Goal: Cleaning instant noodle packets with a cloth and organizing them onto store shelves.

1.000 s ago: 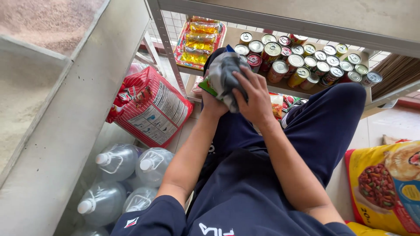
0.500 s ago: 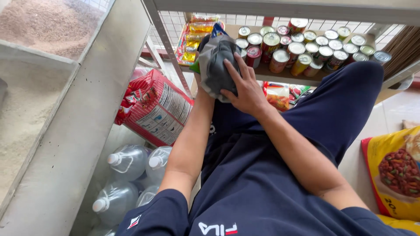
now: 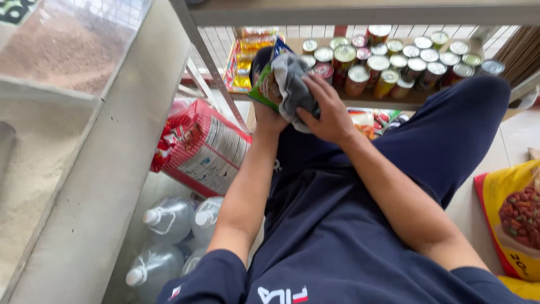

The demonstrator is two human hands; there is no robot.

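both hands meet in front of the low shelf (image 3: pixel 360 100) of tins (image 3: pixel 394 62). the left hand (image 3: pixel 269 115) has its grip closed under a green packet (image 3: pixel 264 87), holding it up just before the shelf edge; the right hand (image 3: pixel 329 112) presses a grey cloth (image 3: pixel 292 84) over it, fingers wrapped tight. the step in hand looks like wiping the packet clean. the next move likely calls for turning the packet to reach an unwiped face.
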